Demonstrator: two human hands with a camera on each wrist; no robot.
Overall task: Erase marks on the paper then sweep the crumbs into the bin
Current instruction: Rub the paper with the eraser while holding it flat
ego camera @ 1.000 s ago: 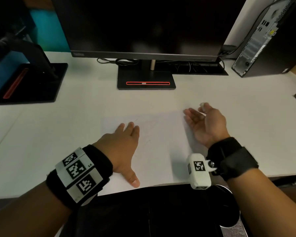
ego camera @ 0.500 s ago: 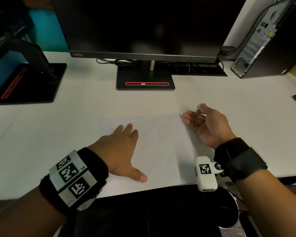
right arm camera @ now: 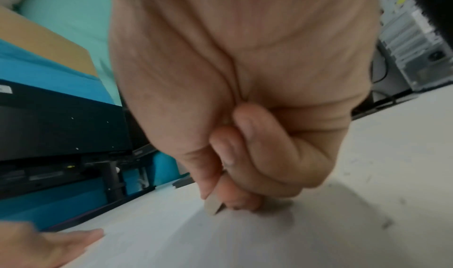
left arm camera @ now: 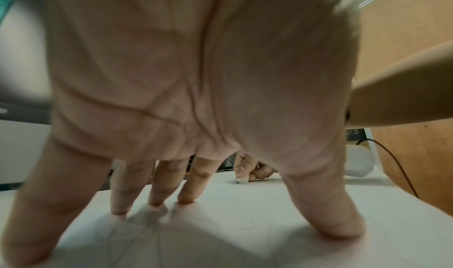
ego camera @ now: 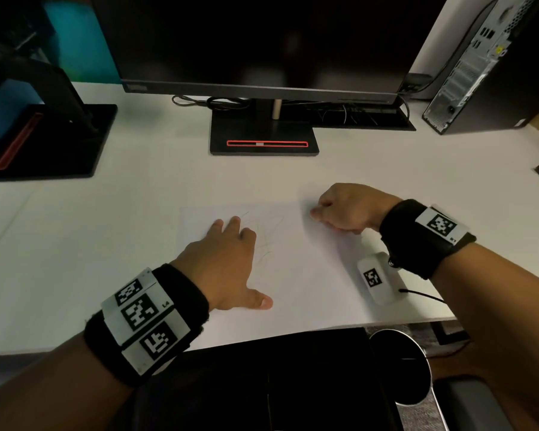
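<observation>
A white sheet of paper [ego camera: 296, 269] with faint pencil scribbles [ego camera: 266, 231] lies on the white desk. My left hand [ego camera: 227, 259] lies flat on the sheet's left half, fingers spread and pressing it down; in the left wrist view its fingertips [left arm camera: 186, 199] touch the paper [left arm camera: 245, 223]. My right hand [ego camera: 343, 213] is turned palm down at the sheet's upper right corner and pinches a small white eraser [right arm camera: 212, 206], whose tip meets the paper [right arm camera: 220, 239]. The eraser [left arm camera: 241, 180] also shows in the left wrist view. A round bin [ego camera: 399, 368] stands below the desk's front edge.
A dark monitor on a black stand [ego camera: 263, 141] stands behind the paper. A second stand [ego camera: 44, 141] is at the far left, a computer tower [ego camera: 486, 73] at the far right. Cables [ego camera: 349, 115] run behind the monitor. A black chair seat [ego camera: 262, 384] is below the desk edge.
My right hand turned from palm up to palm down and lowered the eraser onto the sheet's upper right corner. My left hand stayed flat on the paper.
</observation>
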